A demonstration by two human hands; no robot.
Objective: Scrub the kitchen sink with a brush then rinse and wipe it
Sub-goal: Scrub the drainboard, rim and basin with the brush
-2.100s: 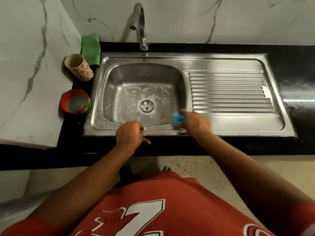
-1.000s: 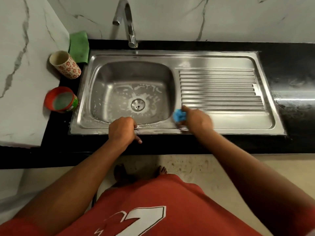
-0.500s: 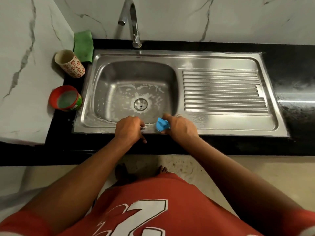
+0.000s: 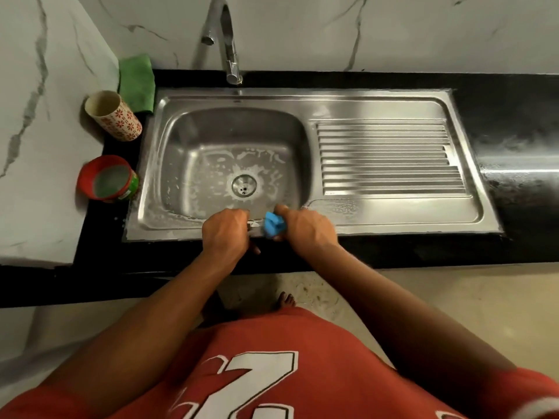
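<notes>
Right hand (image 4: 308,229) sliding leftward along front rim of sink (image 4: 163,231) since earlier frames, now nearing left hand (image 4: 227,234). Right fingers wrapping tightly around blue brush (image 4: 273,225). Brush pressing on front rim, poking out leftward from grip, just beside left knuckles. Left hand curling over same rim, bracing. Rest of rim running on toward front-left corner. Left hand sitting in stroke's path, probably needing shifting first.

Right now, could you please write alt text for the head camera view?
A person's right hand holds a blue brush against the front rim of a soapy steel sink, the left hand resting beside it with curled fingers. A green cloth, patterned cup and red tub sit left of the sink.
</notes>
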